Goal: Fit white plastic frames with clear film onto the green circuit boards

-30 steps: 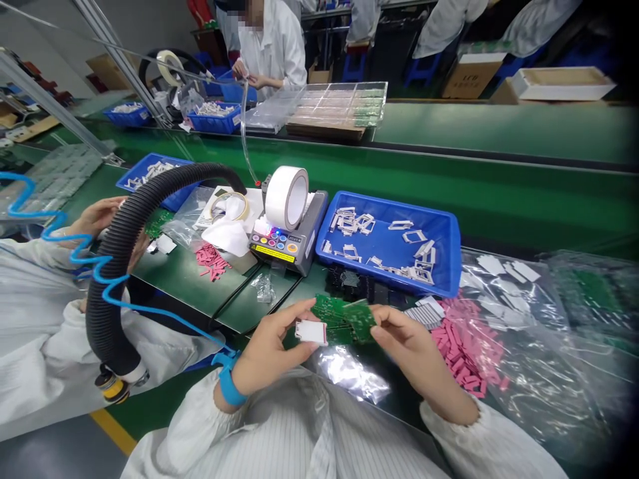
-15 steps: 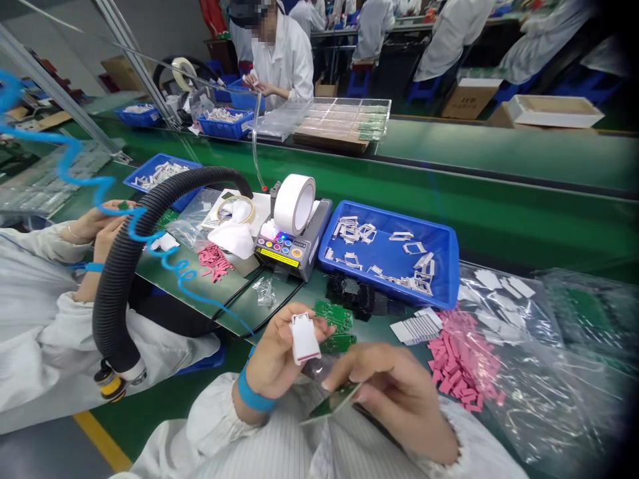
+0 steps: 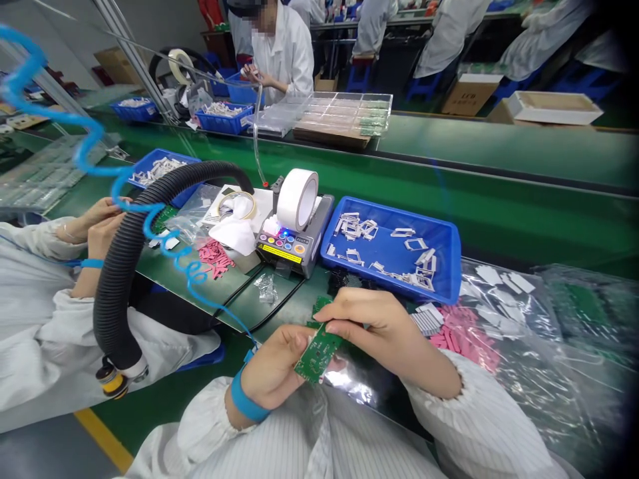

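Observation:
A small green circuit board [image 3: 317, 352] is held between both my hands just above the table's near edge. My left hand [image 3: 274, 366] curls under and behind it, fingers closed; the white part it held earlier is hidden behind the board. My right hand [image 3: 372, 326] grips the board's upper end with thumb and fingers pressed on it. More green boards [image 3: 319, 305] lie just behind my hands. A blue wrist strap [image 3: 244, 402] circles my left wrist.
A blue tray [image 3: 394, 249] of white plastic frames sits behind my hands, a tape dispenser [image 3: 294, 229] to its left. Pink strips [image 3: 462, 329] and clear bags [image 3: 539, 332] lie at right. A black hose [image 3: 124, 259] and a neighbour's hands [image 3: 97, 226] are at left.
My right hand brought the green board up against the white part in my left hand. Both hands now close together on the board.

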The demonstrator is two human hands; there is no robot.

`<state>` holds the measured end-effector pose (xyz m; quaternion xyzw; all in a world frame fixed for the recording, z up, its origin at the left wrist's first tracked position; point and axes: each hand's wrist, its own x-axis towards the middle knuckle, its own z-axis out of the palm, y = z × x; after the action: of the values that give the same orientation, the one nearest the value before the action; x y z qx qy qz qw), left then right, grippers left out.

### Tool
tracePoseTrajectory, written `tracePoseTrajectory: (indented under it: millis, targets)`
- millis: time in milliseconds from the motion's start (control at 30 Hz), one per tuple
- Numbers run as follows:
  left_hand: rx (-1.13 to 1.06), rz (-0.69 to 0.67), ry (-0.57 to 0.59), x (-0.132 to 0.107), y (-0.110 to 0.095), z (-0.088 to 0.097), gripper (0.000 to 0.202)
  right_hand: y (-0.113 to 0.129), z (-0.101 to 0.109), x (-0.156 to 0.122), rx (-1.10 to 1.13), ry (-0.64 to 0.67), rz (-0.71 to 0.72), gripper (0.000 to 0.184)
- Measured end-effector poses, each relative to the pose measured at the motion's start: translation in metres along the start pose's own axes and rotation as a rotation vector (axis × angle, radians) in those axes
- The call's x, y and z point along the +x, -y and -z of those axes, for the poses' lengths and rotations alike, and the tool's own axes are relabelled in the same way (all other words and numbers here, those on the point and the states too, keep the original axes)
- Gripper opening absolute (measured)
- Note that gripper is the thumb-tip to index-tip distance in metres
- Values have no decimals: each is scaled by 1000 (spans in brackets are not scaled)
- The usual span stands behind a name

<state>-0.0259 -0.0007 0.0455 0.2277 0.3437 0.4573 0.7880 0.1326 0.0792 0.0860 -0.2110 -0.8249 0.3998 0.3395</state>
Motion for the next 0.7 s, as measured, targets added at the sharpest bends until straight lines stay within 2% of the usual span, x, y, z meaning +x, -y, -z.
tracePoseTrajectory:
  millis: [267,433,500,600,700]
  targets:
    - [11,51,37,-3,3,9,43,-3,1,2,-48,125,11,17]
    - [-160,154,69,3,8,10,44,-12,0,2,-166,142,95,20]
    - [-229,132,51,8,11,8,39,-10,-2,0,-298,68,36,19]
    - [-253,11,-22,16,13,2,34,1,-4,-9,-459,-114,-185,16]
    - [-198,-83,-82,22,12,-4,35,13,-8,-20,-534,-71,-288,19]
